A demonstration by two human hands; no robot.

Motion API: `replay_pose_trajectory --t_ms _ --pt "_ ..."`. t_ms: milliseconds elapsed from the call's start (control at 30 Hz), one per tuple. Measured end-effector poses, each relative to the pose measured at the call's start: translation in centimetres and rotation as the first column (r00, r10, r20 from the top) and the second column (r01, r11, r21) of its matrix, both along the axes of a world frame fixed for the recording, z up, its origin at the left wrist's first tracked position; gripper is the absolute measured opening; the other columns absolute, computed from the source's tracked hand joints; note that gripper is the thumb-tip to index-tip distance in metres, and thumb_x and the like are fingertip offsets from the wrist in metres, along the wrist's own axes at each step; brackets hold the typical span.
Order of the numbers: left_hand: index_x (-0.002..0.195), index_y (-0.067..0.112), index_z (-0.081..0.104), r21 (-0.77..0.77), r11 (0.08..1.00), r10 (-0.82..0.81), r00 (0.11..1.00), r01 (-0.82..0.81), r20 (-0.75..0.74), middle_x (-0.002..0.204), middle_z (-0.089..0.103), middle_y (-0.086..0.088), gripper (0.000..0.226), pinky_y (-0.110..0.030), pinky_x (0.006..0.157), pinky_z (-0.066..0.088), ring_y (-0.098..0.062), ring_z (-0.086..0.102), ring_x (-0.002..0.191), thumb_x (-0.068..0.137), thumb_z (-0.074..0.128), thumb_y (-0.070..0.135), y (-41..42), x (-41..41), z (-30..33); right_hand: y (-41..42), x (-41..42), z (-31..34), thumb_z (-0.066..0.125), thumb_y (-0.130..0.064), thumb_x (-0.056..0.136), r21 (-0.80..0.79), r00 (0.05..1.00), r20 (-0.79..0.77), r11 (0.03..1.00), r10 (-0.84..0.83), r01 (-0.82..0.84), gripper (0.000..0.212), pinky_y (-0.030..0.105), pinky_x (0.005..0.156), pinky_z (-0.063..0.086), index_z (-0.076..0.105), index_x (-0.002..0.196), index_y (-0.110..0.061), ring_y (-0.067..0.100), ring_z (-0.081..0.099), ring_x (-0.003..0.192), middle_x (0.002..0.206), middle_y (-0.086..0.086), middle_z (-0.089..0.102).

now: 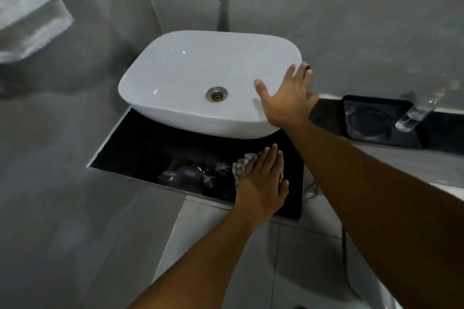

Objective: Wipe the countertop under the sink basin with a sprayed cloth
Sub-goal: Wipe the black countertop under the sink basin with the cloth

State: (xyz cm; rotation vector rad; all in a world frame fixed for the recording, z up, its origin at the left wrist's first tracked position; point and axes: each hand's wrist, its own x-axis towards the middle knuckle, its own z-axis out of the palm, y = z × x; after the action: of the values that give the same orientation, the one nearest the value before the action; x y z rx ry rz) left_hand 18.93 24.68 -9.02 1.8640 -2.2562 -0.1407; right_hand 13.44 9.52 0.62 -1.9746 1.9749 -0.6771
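Pressing too hard on the tipped sink basin (190,78) looked like the main risk: it sat skewed on the black countertop (140,148), its near edge overhanging the dark surface, and a shove from the hand bracing it could have let it slide or drop back onto the fingers working below. Wet streaks (190,173) gleamed on the countertop, so a slick patch might also have let the cloth skid off the front edge. A clear bottle (416,113) stood in a dark tray (381,138) well to the right, close enough to the outstretched forearm that a careless sweep could have knocked it over.

The right hand (288,98) lay open on the basin's right rim, fingers spread and thumb out over the bowl, gripping nothing. The left hand (263,180) was flat, fingers together and extended, pressing the checked cloth (241,165) down on the countertop just in front of the basin; only a crumpled corner showed past the fingers. The wiping seemed partly done, with the left stretch yet to be dried.
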Motion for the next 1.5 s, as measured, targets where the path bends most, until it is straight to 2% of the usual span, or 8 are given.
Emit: replay_pose_trajectory --t_ms 233,433,600,733,867,1033,1267,1500 --pt "0.142 0.006 0.047 0.004 0.999 -0.049 0.996 0.050 -0.077 0.152 0.042 -0.013 0.050 -0.041 0.116 0.029 -0.029 0.036 0.143 0.096 0.046 0.026 0.2 13.3 -0.2 -0.8 -1.2 -1.1 0.034 -0.079 0.082 -0.061 1.000 0.012 0.998 0.018 -0.017 0.098 0.062 0.114 0.009 0.012 0.155 -0.018 0.027 0.003 0.152 0.166 0.008 0.004" --pt "0.149 0.006 0.034 0.048 0.943 0.329 0.944 -0.328 -0.006 0.159 0.025 -0.016 0.063 -0.040 0.119 0.022 -0.031 0.026 0.147 0.097 0.024 0.042 -0.1 30.2 1.6 -1.1 -1.2 -1.4 0.032 -0.082 0.081 -0.092 1.000 0.027 0.996 0.010 -0.007 0.099 0.065 0.113 0.011 0.015 0.154 -0.018 0.031 0.007 0.151 0.165 0.009 0.007" --pt "0.144 -0.001 0.041 -0.038 0.868 0.492 0.867 -0.496 -0.075 0.156 0.032 -0.022 0.051 -0.045 0.116 0.028 -0.037 0.030 0.144 0.098 0.047 0.022 -0.4 25.7 0.9 -0.7 -1.1 -0.9 0.036 -0.079 0.081 -0.097 0.999 0.043 0.995 0.008 -0.004 0.097 0.065 0.111 0.012 0.018 0.153 -0.017 0.032 0.010 0.150 0.165 0.009 0.009" --pt "0.126 0.012 0.059 -0.012 0.973 0.223 0.955 -0.230 -0.195 0.127 0.062 -0.011 0.044 -0.044 0.102 0.043 -0.035 0.057 0.115 0.084 0.053 0.026 1.9 12.9 0.9 -0.4 -1.0 -0.7 0.035 -0.077 0.083 -0.092 0.998 0.066 0.996 0.019 -0.012 0.095 0.063 0.113 0.012 0.019 0.153 -0.016 0.034 0.010 0.150 0.165 0.011 0.009" --pt "0.136 0.017 0.046 -0.032 0.994 -0.107 0.976 0.102 -0.190 0.143 0.047 0.000 0.048 -0.046 0.108 0.036 -0.023 0.038 0.137 0.090 0.047 0.033 3.2 2.3 -0.3 -0.4 -1.1 -0.7 0.035 -0.075 0.084 -0.091 0.997 0.069 0.996 0.024 -0.017 0.092 0.062 0.115 0.012 0.023 0.152 -0.014 0.035 0.012 0.149 0.164 0.013 0.010" --pt "0.136 0.011 0.053 -0.088 0.970 -0.241 0.953 0.228 -0.185 0.146 0.051 -0.008 0.044 -0.040 0.114 0.032 -0.026 0.039 0.140 0.094 0.051 0.026 2.9 7.6 -0.7 -0.4 -1.2 -0.3 0.033 -0.074 0.084 -0.061 0.997 0.057 0.997 0.043 -0.040 0.092 0.061 0.116 0.015 0.024 0.151 -0.011 0.039 0.014 0.148 0.163 0.017 0.013" --pt "0.151 0.011 0.031 0.034 0.900 0.435 0.896 -0.434 -0.089 0.162 0.019 -0.012 0.057 -0.036 0.119 0.012 -0.027 0.017 0.150 0.101 0.034 0.037 3.3 35.0 1.3 -0.6 -1.2 -0.5 0.034 -0.072 0.083 -0.068 0.996 0.066 0.996 0.063 -0.059 0.090 0.060 0.115 0.021 0.032 0.146 -0.008 0.041 0.024 0.143 0.157 0.021 0.022" --pt "0.133 -0.003 0.054 -0.089 0.943 0.309 0.943 -0.321 -0.120 0.144 0.048 -0.024 0.047 -0.044 0.115 0.030 -0.041 0.045 0.135 0.087 0.061 0.003 3.1 24.0 1.2 -0.3 -1.0 -0.6 0.033 -0.073 0.083 -0.087 0.993 0.108 0.995 0.052 -0.042 0.089 0.058 0.117 0.016 0.032 0.148 -0.011 0.034 0.019 0.147 0.161 0.016 0.018"
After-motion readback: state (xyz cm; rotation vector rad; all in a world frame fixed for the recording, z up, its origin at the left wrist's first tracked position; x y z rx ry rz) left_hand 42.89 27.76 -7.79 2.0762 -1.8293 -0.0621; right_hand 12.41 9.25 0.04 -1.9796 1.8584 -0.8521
